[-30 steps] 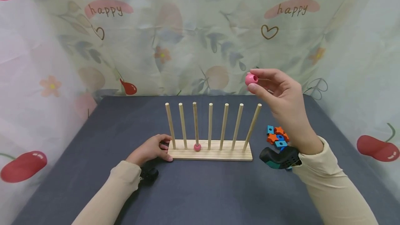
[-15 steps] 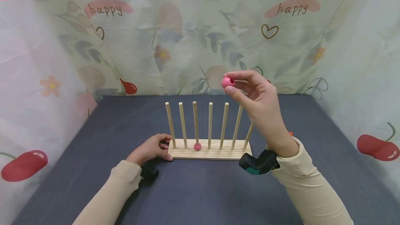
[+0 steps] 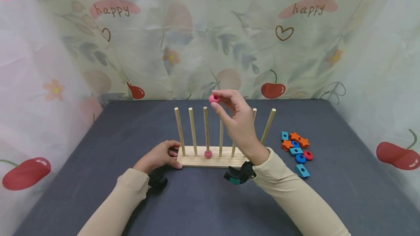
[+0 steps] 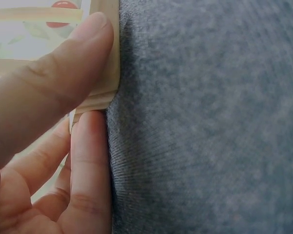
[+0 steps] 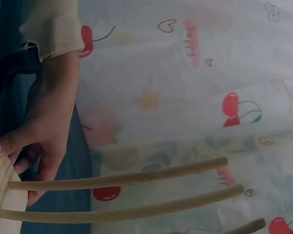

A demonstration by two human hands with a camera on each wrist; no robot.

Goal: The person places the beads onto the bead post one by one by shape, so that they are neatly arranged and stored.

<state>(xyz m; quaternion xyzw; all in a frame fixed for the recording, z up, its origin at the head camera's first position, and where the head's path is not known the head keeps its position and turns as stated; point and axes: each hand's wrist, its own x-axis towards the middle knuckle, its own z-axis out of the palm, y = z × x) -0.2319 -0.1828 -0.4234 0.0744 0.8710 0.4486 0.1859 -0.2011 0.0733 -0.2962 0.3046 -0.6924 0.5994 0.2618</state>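
My right hand (image 3: 241, 125) pinches a pink round bead (image 3: 213, 99) between thumb and fingertips, its hole showing. It is just above the tops of the third and fourth pegs of a wooden peg board (image 3: 216, 161), apart from them. Another pink bead (image 3: 208, 154) sits at the foot of the third peg from the left (image 3: 206, 130). At the board's left end, my left hand (image 3: 157, 157) grips the corner; in the left wrist view the thumb (image 4: 90, 48) lies over the edge and a finger touches the end. My right hand and wrist hide parts of the pegs on the right.
To the right of the board lies a loose group of pieces: orange stars (image 3: 303, 142), light blue blocks (image 3: 302, 170), blue rings (image 3: 300, 158) and a red ring (image 3: 308, 155). The dark grey tabletop (image 3: 197, 207) meets a printed cloth (image 3: 197, 46) behind.
My right hand has moved left and then down with the pink bead, from right of the board to over its middle pegs. My left hand has stayed at the board's left end.
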